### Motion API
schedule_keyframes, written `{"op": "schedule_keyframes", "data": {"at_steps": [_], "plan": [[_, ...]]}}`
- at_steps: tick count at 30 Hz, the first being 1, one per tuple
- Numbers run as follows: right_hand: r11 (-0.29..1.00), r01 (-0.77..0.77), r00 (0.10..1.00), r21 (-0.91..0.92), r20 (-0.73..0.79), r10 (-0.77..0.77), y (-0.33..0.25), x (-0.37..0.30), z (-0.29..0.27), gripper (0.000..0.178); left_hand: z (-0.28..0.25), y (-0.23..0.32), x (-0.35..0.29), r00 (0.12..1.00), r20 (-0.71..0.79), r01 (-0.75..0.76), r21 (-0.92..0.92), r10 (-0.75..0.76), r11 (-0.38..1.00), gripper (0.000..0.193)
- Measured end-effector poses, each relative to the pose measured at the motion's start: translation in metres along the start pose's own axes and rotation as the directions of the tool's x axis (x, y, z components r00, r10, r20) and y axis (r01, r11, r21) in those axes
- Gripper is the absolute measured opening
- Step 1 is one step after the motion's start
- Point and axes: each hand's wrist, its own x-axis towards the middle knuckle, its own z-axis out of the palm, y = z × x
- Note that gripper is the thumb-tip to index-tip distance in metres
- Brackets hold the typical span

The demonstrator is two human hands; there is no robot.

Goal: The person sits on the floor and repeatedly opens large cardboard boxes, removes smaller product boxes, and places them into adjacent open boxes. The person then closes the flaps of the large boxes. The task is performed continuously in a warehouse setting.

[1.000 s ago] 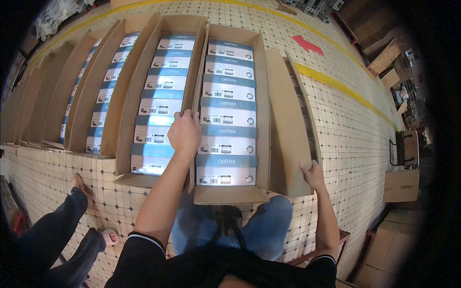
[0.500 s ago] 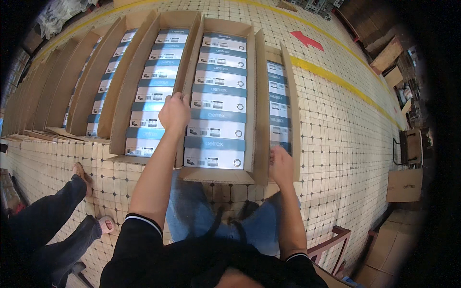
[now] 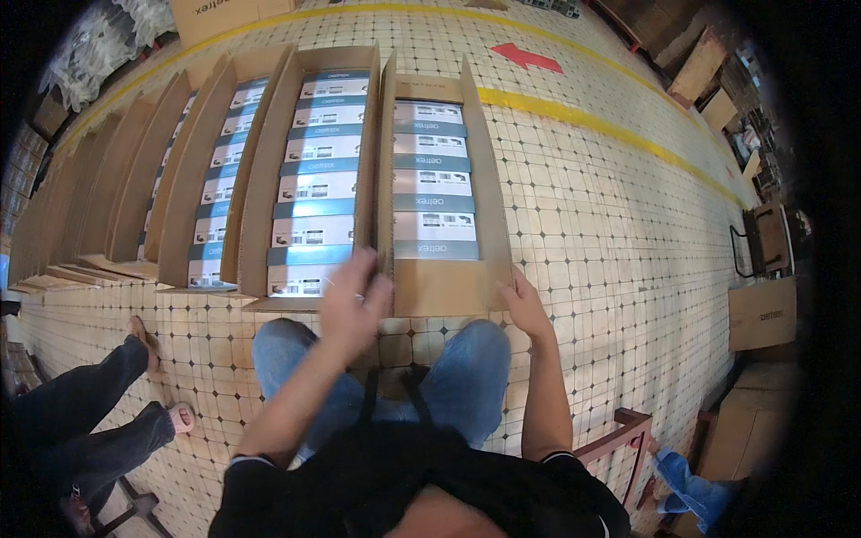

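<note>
Directly before me is the rightmost long cardboard carton [image 3: 437,287], its top flaps raised at the sides. Inside lies a row of white and blue shoe boxes [image 3: 432,184]. My right hand [image 3: 524,303] closes its fingers on the near end of this carton's right flap. Over the near left corner hovers my left hand [image 3: 357,303], smeared by motion; its fingers cannot be made out clearly. It is close to the gap between this carton and the neighbouring carton [image 3: 260,184], which also holds a row of shoe boxes.
Several more open cartons [image 3: 126,193] stand side by side to the left. Another person's legs [image 3: 99,377] are at the lower left. A red metal frame [image 3: 619,435] stands at lower right, with a brown carton [image 3: 762,314] beyond. Yellow lines and a red arrow [image 3: 527,57] mark the tiled floor.
My view has shifted right, bringing the rightmost carton in front of me. My left hand has left the tops of the cartons farther left and come nearer; my right hand stays by the rightmost carton.
</note>
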Motion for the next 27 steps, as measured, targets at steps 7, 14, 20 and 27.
{"op": "schedule_keyframes", "data": {"at_steps": [7, 14, 20, 27], "plan": [[0.98, -0.049, 0.998, -0.192, -0.041, 0.042, -0.007, -0.012, 0.007, 0.057, 0.066, 0.027, -0.041, 0.998, 0.035, 0.024, 0.543, -0.052, 0.84, 0.073], [0.892, 0.231, 0.927, -0.388, -0.191, -0.323, 0.002, -0.025, 0.043, 0.058, 0.058, 0.015, -0.037, 0.965, 0.233, -0.071, 0.666, -0.117, 0.742, 0.078], [0.896, 0.045, 0.93, -0.442, -0.309, -0.199, -0.01, -0.008, 0.019, 0.043, 0.021, 0.02, 0.004, 0.928, 0.307, 0.003, 0.562, -0.212, 0.827, 0.076], [0.726, 0.15, 0.633, -0.671, -0.499, -0.592, -0.211, 0.124, -0.057, 0.055, -0.04, 0.047, 0.216, 0.979, -0.149, -0.022, 0.606, 0.141, 0.795, 0.027]]}}
